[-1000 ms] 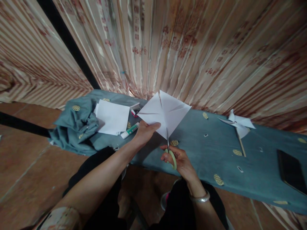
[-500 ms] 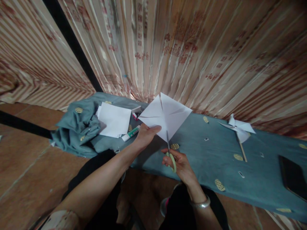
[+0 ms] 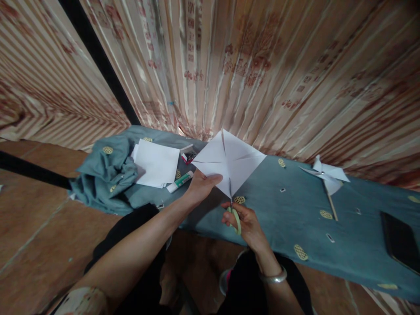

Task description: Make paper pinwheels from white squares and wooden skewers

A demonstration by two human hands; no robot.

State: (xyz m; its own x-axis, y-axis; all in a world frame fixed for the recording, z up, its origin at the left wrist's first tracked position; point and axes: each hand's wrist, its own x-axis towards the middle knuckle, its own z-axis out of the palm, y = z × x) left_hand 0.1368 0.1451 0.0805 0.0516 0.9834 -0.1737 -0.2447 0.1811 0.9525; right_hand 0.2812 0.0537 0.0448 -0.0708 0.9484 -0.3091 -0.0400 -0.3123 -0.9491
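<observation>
A square sheet of white paper (image 3: pixel 241 164), turned like a diamond, is pinched at its lower left edge by my left hand (image 3: pixel 203 184), thumb on top. Slits run inward from its top, left and right corners. My right hand (image 3: pixel 245 218) grips scissors (image 3: pixel 236 221) with pale green handles, fingers through the loops. Their blades lie at the paper's bottom corner, pointing towards its middle. How far the blades are apart I cannot tell.
Left of the paper lie a stack of white sheets (image 3: pixel 157 164), a glue stick (image 3: pixel 180 182) and a small open box (image 3: pixel 188 157) of metal bits. A paper pinwheel (image 3: pixel 328 175) on a stick and a black phone (image 3: pixel 398 240) rest on the green cloth (image 3: pixel 278 218). Behind hangs a curtain (image 3: pixel 210 65).
The paper and my left hand have shifted slightly right. The scissor blades now sit further into the bottom corner and look closer together. The small box shows more clearly.
</observation>
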